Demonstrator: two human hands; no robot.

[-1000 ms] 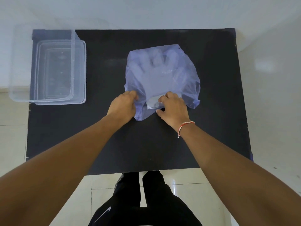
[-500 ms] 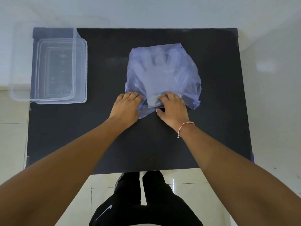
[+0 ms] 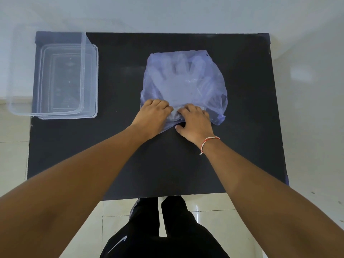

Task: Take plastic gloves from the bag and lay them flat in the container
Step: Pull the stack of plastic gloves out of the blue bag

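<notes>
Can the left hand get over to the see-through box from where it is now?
Probably yes. The left hand rests on the near edge of the bluish plastic bag, and only bare black table lies between it and the clear plastic container to its left. Nothing blocks the way.

A plain indoor room is shown, though whether it is a home or a workroom cannot be told. A black table [image 3: 242, 146] is set against a bare white wall [image 3: 167, 12], and glossy pale floor tiles [image 3: 115, 216] are seen beneath its near edge.
</notes>
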